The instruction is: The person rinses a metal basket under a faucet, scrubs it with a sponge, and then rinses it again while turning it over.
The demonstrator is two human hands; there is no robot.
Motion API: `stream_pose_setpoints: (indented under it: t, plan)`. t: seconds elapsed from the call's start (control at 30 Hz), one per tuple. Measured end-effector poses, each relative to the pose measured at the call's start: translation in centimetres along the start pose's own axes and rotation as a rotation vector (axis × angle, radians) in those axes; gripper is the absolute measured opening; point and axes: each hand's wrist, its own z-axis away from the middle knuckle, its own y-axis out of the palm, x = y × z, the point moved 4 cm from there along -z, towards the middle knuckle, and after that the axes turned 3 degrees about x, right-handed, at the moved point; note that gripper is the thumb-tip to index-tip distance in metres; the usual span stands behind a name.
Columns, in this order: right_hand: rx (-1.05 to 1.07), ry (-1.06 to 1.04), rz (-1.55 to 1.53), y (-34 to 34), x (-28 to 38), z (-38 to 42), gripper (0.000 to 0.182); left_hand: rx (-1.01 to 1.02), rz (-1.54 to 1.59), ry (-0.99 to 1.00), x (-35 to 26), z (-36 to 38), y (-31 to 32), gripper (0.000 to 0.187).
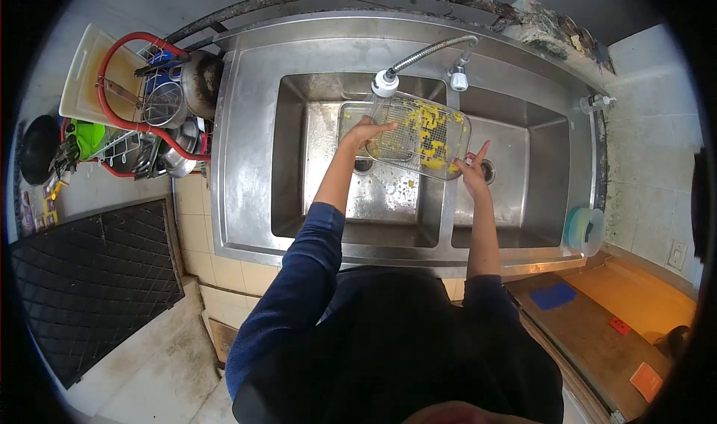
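Both hands (367, 132) (473, 168) holding yellow-flecked tray (418, 134), under faucet (386, 82), over sink (254, 125)

Glossy steel sink (254, 125), clear plastic tray (418, 136).

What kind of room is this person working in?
Most likely a kitchen's washing-up area. A steel double sink with a hose tap fills the counter, a drying rack of pots and strainers stands to its left, and both hands hold a clear tray under the tap.
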Motion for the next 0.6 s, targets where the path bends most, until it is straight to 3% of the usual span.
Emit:
stream_pose_setpoints:
  t: [0.17, 0.27, 0.33, 0.43, 0.53, 0.6]
  plan:
    - [-0.015, 0.009, 0.008, 0.2, 0.6, 0.4, 0.121, 0.067, 0.092, 0.094, 1.1, -1.6, 0.5, 0.118]
    - [-0.029, 0.007, -0.006, 0.3, 0.6, 0.4, 0.120, -0.052, 0.307, 0.047, 1.0, -0.9, 0.3, 0.114]
    - [-0.040, 0.007, -0.007, 0.2, 0.2, 0.3, 0.120, 0.030, 0.389, 0.063, 0.4, 0.1, 0.4, 0.106]
    - [-0.037, 0.001, -0.008, 0.1, -0.1, 0.0, 0.120, 0.033, 0.334, 0.200, 2.2, -2.8, 0.3, 0.098]
    - [-0.036, -0.008, -0.014, 0.0, -0.1, -0.1, 0.120, -0.104, 0.256, 0.151, 2.8, -3.4, 0.2, 0.090]
    - [-0.036, 0.004, 0.023, 0.0, -0.2, -0.2, 0.120, -0.064, 0.281, 0.140, 2.7, -3.4, 0.0, 0.090]
